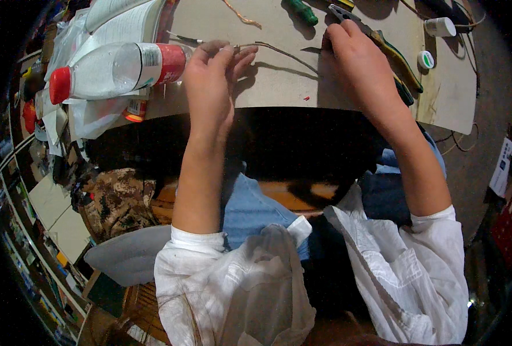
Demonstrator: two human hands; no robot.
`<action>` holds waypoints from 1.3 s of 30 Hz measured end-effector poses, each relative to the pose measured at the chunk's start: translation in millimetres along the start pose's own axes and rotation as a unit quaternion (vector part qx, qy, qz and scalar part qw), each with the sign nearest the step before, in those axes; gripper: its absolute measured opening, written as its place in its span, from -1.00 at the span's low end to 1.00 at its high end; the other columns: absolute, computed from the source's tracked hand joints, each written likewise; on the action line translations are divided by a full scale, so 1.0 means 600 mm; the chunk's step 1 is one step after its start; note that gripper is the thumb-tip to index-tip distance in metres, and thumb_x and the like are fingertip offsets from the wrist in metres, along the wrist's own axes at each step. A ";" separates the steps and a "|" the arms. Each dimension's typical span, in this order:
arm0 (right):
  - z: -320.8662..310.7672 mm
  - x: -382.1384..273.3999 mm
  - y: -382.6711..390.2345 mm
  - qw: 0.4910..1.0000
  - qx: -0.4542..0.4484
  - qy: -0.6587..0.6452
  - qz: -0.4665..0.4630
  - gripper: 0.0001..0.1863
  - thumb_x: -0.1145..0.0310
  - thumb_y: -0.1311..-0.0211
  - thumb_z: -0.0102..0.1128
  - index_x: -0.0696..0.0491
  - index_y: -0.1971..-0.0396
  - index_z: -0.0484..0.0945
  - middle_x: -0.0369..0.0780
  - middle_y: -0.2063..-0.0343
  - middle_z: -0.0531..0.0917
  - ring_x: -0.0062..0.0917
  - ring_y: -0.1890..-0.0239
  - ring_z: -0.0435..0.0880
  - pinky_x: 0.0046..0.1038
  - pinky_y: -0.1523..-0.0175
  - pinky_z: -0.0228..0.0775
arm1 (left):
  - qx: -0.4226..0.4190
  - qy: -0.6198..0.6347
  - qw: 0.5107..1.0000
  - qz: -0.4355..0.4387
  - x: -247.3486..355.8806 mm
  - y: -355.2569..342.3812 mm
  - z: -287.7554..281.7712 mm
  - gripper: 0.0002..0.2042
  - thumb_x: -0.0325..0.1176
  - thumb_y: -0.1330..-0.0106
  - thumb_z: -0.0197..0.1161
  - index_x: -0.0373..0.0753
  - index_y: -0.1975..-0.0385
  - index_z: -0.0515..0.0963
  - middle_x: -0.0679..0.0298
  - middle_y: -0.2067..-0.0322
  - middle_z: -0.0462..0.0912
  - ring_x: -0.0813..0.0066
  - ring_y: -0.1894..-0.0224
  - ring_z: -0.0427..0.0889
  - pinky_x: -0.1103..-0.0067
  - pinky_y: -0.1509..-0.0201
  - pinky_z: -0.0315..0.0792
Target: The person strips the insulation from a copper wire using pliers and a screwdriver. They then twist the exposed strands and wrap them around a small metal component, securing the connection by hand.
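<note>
Head view: left hand (212, 75) grip pinched on thin wire (284, 53); right hand (357, 63) grip closed on pliers (391, 49); bottle (117, 69) lying left.

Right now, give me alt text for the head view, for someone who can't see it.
Two bare hands work a thin wire on a tan table: the left hand pinches one end, the right hand presses near the other. A clear bottle lies left, pliers right.

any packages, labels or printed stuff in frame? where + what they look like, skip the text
Plastic bottle: lying on its side at table left, clear, red cap, red-and-white label.
Open book: top left behind the bottle, white printed pages.
Small white jar: top right of table, round.
White cap: right of the right hand, round, green ring.
Printed white card: far right, on the floor.
</note>
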State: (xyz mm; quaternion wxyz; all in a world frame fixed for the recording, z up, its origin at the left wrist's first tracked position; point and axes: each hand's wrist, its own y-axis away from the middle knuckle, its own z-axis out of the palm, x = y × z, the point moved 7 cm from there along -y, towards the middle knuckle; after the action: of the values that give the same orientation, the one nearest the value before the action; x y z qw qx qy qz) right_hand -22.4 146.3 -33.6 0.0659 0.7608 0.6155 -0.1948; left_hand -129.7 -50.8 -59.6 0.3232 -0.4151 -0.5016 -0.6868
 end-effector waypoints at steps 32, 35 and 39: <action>0.006 -0.009 0.004 0.998 -0.041 -0.013 -0.043 -0.81 0.48 -0.25 0.14 0.14 0.17 0.42 0.01 0.24 0.53 0.01 0.11 0.58 -0.12 0.03 0.46 | -0.085 -0.504 0.749 0.422 0.028 0.034 0.065 -0.86 -0.45 -0.14 0.44 -0.22 0.31 0.70 0.20 0.24 0.67 0.20 0.14 0.62 0.41 0.03 0.50; 0.007 -0.009 0.001 0.997 -0.059 -0.047 -0.029 -0.81 0.49 -0.24 0.14 0.14 0.17 0.41 0.01 0.23 0.53 0.01 0.09 0.58 -0.12 0.02 0.45 | -0.094 -0.506 0.751 0.414 0.027 0.029 0.064 -0.87 -0.44 -0.14 0.44 -0.22 0.31 0.71 0.23 0.28 0.68 0.22 0.16 0.61 0.42 0.06 0.49; 0.010 -0.004 0.001 0.993 -0.067 -0.084 -0.048 -0.79 0.50 -0.22 0.18 0.14 0.17 0.40 0.01 0.23 0.52 0.01 0.08 0.56 -0.11 0.01 0.44 | -0.105 -0.508 0.747 0.417 0.026 0.019 0.064 -0.87 -0.43 -0.14 0.44 -0.21 0.31 0.71 0.25 0.34 0.68 0.23 0.19 0.60 0.42 0.09 0.48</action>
State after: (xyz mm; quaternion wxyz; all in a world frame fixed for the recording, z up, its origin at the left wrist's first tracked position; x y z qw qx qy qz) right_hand -23.3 141.9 -38.2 0.1586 0.7056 0.6550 -0.2192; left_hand -117.0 -17.5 -35.1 0.2290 -0.9016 -0.2939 -0.2197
